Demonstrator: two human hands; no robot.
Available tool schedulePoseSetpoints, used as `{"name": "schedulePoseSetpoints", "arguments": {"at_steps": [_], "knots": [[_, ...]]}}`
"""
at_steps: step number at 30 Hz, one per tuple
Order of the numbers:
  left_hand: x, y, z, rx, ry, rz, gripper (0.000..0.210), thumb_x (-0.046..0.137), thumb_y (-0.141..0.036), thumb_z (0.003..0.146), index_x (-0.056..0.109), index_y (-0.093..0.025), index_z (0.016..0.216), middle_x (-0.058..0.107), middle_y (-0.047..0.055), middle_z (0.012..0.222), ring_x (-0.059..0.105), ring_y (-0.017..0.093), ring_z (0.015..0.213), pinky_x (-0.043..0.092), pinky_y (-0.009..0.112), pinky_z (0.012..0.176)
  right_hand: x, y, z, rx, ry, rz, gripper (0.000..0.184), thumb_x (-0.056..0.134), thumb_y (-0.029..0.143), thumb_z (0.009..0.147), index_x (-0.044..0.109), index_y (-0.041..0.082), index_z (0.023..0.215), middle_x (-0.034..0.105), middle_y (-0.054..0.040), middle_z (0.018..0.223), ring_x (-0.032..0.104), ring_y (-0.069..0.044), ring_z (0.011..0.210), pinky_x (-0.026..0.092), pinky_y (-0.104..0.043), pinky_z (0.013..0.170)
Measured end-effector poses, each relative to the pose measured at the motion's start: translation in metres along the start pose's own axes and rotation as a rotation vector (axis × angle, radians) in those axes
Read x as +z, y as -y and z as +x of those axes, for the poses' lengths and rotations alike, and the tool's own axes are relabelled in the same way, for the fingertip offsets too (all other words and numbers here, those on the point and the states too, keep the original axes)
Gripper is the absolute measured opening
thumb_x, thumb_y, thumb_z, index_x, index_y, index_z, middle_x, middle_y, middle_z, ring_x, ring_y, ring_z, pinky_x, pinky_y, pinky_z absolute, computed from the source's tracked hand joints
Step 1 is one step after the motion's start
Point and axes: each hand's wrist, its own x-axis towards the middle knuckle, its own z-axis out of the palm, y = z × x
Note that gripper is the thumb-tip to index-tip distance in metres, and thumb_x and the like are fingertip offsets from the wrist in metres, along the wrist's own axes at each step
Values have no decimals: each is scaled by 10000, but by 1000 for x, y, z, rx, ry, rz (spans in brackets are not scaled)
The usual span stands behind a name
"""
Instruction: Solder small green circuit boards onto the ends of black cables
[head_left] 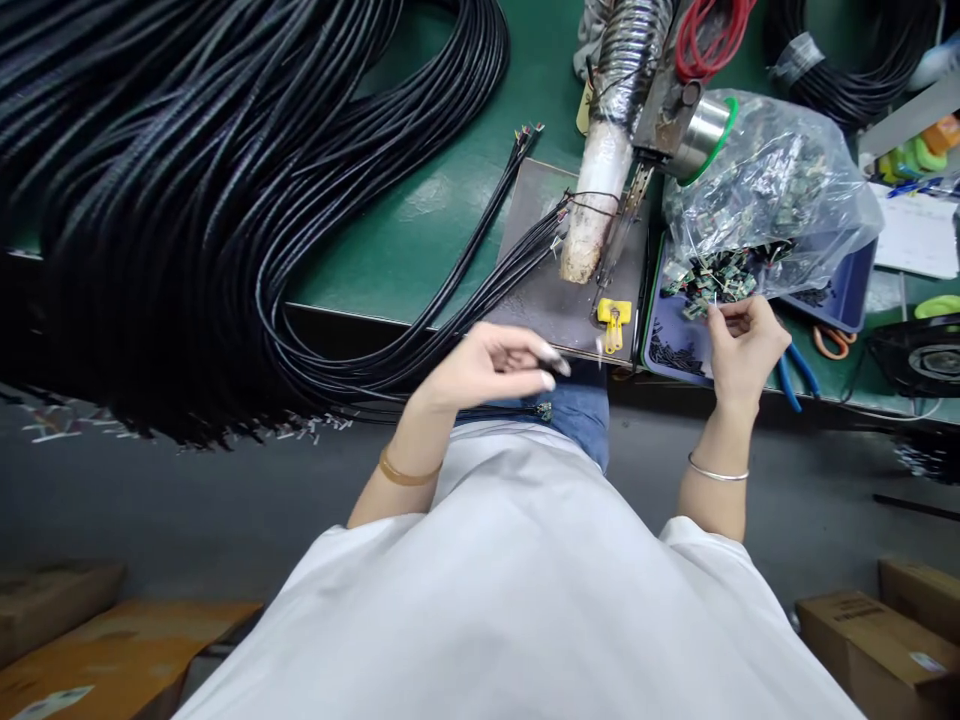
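My left hand (499,368) is in front of the table edge, fingers curled and smeared by motion. A small dark piece shows between its fingertips, too blurred to name. Just below it, a black cable with a small green circuit board (545,411) at its end lies across my lap. My right hand (742,338) pinches at the front of a blue tray (679,368). A thin pale sliver rises by its fingertips; what they hold is too small to make out. Small circuit boards (724,280) with wires are heaped beside them, and short black tubes (670,350) lie in the tray.
Thick bundles of black cable (225,180) cover the left. A wrapped duct (600,190) and a solder wire spool (701,140) stand above a board (532,200) with a yellow clip (615,318). A plastic bag (780,180), blue-handled tool (796,375) and fan (926,355) are right.
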Motion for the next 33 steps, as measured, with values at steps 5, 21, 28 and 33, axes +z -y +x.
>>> {"name": "schedulePoseSetpoints", "arguments": {"at_steps": [5,21,28,33], "knots": [[47,8,-1,-263,408,-99,218,736,-327,813,730,-115,863,625,16,593,505,68,497,379,191,481,-6,3,-4,19,20,-27,145,620,350,866,611,216,812,675,-9,752,639,-172,643,548,-351,713],[46,34,15,-193,-353,-443,252,768,-318,729,617,-170,866,587,-31,571,366,32,414,152,165,375,0,18,-3,-308,239,-27,93,602,246,888,628,214,803,749,-47,1019,686,-182,821,520,-316,744],[51,27,20,-122,-287,-321,269,752,-362,767,642,-151,893,596,-26,550,314,18,380,154,184,368,9,20,1,-82,110,121,106,631,301,898,641,219,833,727,-14,818,724,-185,715,587,-332,717],[55,28,22,-37,-306,-186,208,740,-273,764,652,-142,900,616,-24,590,476,45,462,359,170,454,1,55,-22,2,-61,341,133,666,361,894,667,229,879,730,-40,912,741,-207,835,630,-384,783]]}}
